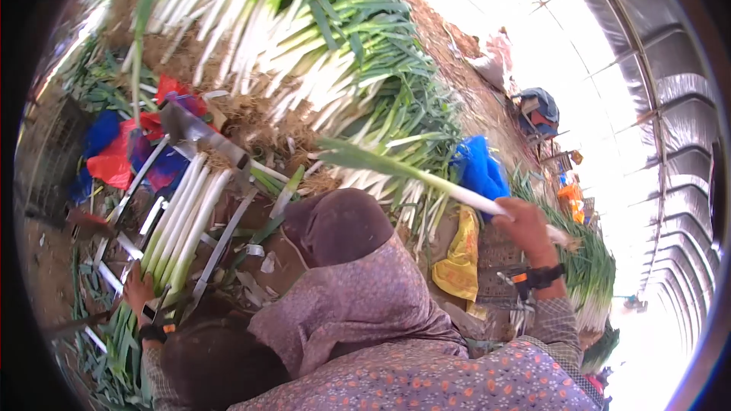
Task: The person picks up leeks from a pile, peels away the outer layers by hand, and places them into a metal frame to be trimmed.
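Observation:
In my right hand point(524, 230), raised at the right, a single long green onion point(426, 176) is gripped near its white root end, its leaves pointing left. My left hand point(137, 288) is low on the left, its fingers stretched along the side of a small bundle of green onions point(186, 221). That bundle lies between metal bars point(221, 247), roots away from me. Just beyond the roots is a flat metal plate point(202, 135). Where the left thumb rests is hidden.
A large heap of green onions point(304, 38) spreads across the ground ahead. Red plastic point(114, 158), blue netting point(480, 166) and a yellow bag point(458, 255) lie around me. More green onions point(586, 274) are piled at the right. A dark crate point(57, 156) stands at far left.

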Tool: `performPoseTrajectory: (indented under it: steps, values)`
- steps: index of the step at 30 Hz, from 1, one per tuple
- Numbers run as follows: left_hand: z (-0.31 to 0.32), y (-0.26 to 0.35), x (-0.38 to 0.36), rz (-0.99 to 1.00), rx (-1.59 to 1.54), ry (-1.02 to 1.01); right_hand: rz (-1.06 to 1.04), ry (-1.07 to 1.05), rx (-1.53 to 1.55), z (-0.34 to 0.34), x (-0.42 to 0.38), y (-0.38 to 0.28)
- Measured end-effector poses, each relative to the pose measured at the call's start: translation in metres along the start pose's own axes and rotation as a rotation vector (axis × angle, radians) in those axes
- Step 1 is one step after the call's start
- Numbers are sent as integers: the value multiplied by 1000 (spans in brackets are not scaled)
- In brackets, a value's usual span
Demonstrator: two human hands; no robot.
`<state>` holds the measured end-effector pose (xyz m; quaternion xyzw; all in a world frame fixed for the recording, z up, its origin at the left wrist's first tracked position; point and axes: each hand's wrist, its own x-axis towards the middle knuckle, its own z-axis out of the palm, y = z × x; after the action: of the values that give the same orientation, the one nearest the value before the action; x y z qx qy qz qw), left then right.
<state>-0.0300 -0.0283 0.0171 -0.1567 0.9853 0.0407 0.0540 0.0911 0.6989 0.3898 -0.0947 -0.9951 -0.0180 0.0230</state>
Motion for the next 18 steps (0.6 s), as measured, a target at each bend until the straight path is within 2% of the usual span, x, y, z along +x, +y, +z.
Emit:
performPoseTrajectory:
  steps: [2,4,6,7,8,9,12,13,14,16,18]
  values:
    - [12,-6,2,82,-118,136,-122,100,-7,-37,10,-16]
    - [-3,4,-1,45,-223,44,-250,187,58,-75,27,-55]
    - [-13,11,-10,91,-289,148,-390,291,216,-93,52,-94]
    - [-23,19,-21,120,-230,267,-410,299,271,-102,64,-124]
    - [-38,29,-28,67,-222,275,-425,302,320,-104,76,-155]
    - [-37,29,-31,54,-272,305,-494,283,483,-97,92,-185]
    - [-50,33,-34,-21,-351,217,-742,237,584,-61,131,-303]
    - [-47,32,-33,-12,-365,244,-850,143,554,-45,145,-337]
    - [-43,31,-33,-6,-379,269,-956,43,522,-22,159,-374]
    - [-41,32,-34,-24,-390,276,-1041,-226,791,35,171,-457]
    - [-41,31,-29,-30,-405,283,-1274,-166,909,118,188,-521]
